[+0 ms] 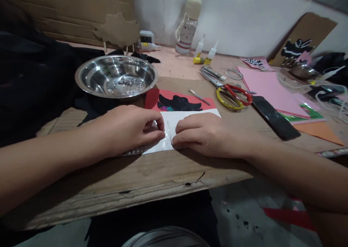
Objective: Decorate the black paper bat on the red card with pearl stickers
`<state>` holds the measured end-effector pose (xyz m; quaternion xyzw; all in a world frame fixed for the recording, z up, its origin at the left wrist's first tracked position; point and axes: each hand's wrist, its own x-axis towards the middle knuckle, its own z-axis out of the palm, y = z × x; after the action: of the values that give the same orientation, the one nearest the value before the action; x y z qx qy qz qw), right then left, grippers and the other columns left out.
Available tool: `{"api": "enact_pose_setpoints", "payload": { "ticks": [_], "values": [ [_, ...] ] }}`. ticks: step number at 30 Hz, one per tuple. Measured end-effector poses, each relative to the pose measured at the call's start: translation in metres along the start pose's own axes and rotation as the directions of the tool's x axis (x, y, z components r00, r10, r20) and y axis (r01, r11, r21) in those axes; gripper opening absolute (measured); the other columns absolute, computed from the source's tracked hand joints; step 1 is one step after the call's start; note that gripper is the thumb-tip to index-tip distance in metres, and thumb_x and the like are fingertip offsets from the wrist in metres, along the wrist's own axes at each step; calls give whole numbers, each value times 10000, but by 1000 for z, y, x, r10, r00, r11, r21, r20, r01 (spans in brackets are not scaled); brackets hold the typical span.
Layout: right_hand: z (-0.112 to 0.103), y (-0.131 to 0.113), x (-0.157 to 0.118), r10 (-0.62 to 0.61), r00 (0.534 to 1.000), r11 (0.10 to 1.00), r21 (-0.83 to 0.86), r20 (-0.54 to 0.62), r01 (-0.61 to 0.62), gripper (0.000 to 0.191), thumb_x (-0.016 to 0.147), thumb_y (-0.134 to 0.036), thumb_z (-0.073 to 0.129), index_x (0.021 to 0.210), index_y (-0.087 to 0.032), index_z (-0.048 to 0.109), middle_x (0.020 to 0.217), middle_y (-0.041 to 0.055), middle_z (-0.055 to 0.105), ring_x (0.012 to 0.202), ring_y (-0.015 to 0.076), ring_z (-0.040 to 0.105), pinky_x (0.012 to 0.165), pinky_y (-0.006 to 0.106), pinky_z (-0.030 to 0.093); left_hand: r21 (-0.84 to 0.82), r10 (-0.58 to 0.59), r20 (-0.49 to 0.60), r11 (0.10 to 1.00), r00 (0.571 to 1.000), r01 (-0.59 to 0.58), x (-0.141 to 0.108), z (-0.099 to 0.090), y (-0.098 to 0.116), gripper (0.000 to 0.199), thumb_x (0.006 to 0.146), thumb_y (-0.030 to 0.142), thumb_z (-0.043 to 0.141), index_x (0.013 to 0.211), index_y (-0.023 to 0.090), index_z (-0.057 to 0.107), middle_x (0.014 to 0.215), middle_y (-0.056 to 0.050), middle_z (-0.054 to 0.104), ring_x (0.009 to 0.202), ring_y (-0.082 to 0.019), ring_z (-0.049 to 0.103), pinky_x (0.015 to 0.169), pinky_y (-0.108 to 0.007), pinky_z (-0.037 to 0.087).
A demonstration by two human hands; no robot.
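My left hand (130,126) rests on a white sheet of paper (190,113), thumb and forefinger pinched together. What lies between those fingertips is too small to make out. Close by on the right, my right hand (202,134) has its fingers bent and pressed together at the sheet; anything in them is hidden. A shiny clear strip (168,127) shows on the paper between the two hands. Clear beads or gems (140,150) show in part under my left hand. Behind the sheet lies a red card (152,98) bearing a black cut-out shape (178,103) with glittery sequins.
A steel bowl (89,82) with small shiny pieces stands behind my left hand. Tweezers (199,97), scissors (231,95) and a black phone (274,118) lie to the right. Glue bottles (211,53) and a drinking bottle (187,29) stand at the back. Pink sheets (268,89) lie farther right.
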<state>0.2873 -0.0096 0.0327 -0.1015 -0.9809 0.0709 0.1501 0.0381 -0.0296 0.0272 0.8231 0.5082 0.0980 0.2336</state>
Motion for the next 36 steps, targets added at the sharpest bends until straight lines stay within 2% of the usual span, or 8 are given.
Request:
{"api": "enact_pose_setpoints", "payload": {
  "ticks": [4, 7, 15, 18, 22, 24, 28, 36],
  "values": [
    [-3, 0, 3, 135, 991, 973, 185, 11, -134, 157, 995, -114, 642, 944, -189, 770, 880, 3, 767, 775, 123, 669, 694, 224, 463, 22, -13, 13, 1000, 1000, 12, 0, -2, 2, 256, 859, 496, 653, 956, 288, 768, 597, 29, 590, 531, -170, 494, 571, -295, 306],
    [-4, 1, 5, 286, 955, 913, 325, -83, -245, 124, 978, -112, 639, 1004, -170, 745, 914, 13, 790, 786, 122, 701, 709, 212, 501, -49, 3, -22, 999, 1000, -4, -3, -5, 7, 286, 880, 483, 629, 1007, 265, 764, 574, 44, 541, 516, -155, 466, 549, -279, 315],
    [5, 3, 8, 313, 881, 924, 327, -355, -197, 130, 959, -136, 704, 1086, -161, 709, 900, 12, 761, 746, 113, 672, 707, 219, 534, -477, -65, 0, 877, 998, 57, -12, -6, 21, 370, 874, 423, 660, 1189, 260, 763, 607, 51, 496, 521, -140, 472, 484, -252, 318],
    [4, 4, 8, 272, 877, 944, 285, -396, -164, 152, 972, -162, 717, 1123, -163, 697, 952, 27, 773, 763, 119, 673, 714, 232, 538, -716, -125, 78, 683, 989, 142, -10, -2, 22, 409, 837, 388, 729, 1225, 261, 747, 673, 40, 542, 563, -133, 470, 500, -244, 330],
    [3, 1, 8, 146, 865, 985, 154, -481, -81, 172, 999, -216, 715, 1159, -159, 687, 1001, 66, 770, 819, 148, 658, 761, 279, 543, -965, -180, 195, 142, 964, 221, -5, 1, 24, 295, 837, 310, 744, 1116, 215, 738, 789, 7, 612, 671, -131, 525, 574, -230, 432],
    [5, -1, 10, 109, 872, 990, 133, -477, -50, 155, 1011, -223, 701, 1149, -155, 690, 997, 80, 765, 856, 160, 665, 766, 282, 550, -973, -145, 229, -21, 963, 228, -4, 1, 24, 184, 887, 296, 699, 1033, 187, 723, 861, -30, 656, 779, -160, 603, 698, -260, 527],
    [14, -5, 18, 58, 893, 991, 134, -447, 3, 184, 1013, -181, 682, 1192, -138, 694, 1066, 104, 752, 932, 169, 687, 810, 285, 576, -972, -67, 208, -126, 976, 198, -4, 0, 27, 212, 990, 325, 590, 1063, 171, 714, 1020, -100, 736, 969, -231, 691, 946, -365, 566],
    [31, -4, 37, -47, 879, 999, -35, -474, 35, 151, 1059, -225, 593, 1034, -115, 693, 1016, 130, 757, 946, 221, 685, 856, 376, 587, -968, -76, 209, -157, 975, 196, -4, 3, 45, 410, 1068, 499, 481, 1049, 179, 735, 935, -87, 760, 809, -196, 708, 810, -322, 595]
  ]
}}
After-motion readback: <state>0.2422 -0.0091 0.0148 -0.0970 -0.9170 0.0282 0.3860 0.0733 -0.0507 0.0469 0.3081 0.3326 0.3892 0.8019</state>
